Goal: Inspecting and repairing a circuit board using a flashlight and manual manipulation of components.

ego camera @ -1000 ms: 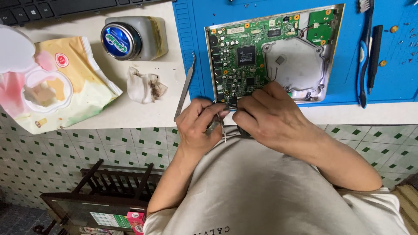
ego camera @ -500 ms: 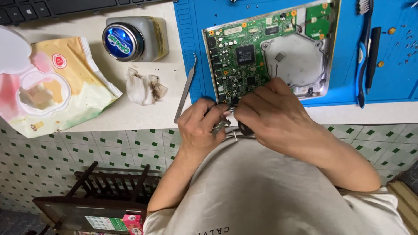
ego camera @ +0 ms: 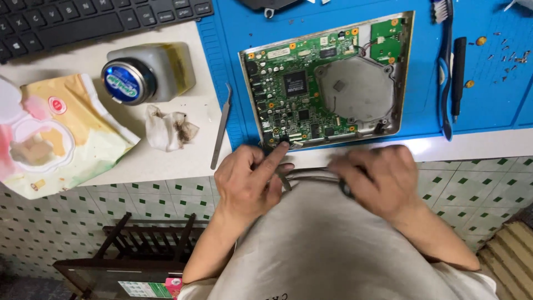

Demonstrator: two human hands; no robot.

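Circuit board (ego camera: 311, 94) — yellow wipes pack (ego camera: 61, 133) far left.

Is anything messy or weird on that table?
Yes, a little. A crumpled, brown-stained tissue lies loose on the white table beside the tweezers. Tiny screws are scattered over the blue mat. The pack of wipes hangs over the table's front edge.

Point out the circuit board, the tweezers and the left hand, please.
circuit board (ego camera: 300, 94): head view, on the black central chip.
tweezers (ego camera: 221, 126): head view, mid-shaft.
left hand (ego camera: 248, 180): head view, back of the hand.
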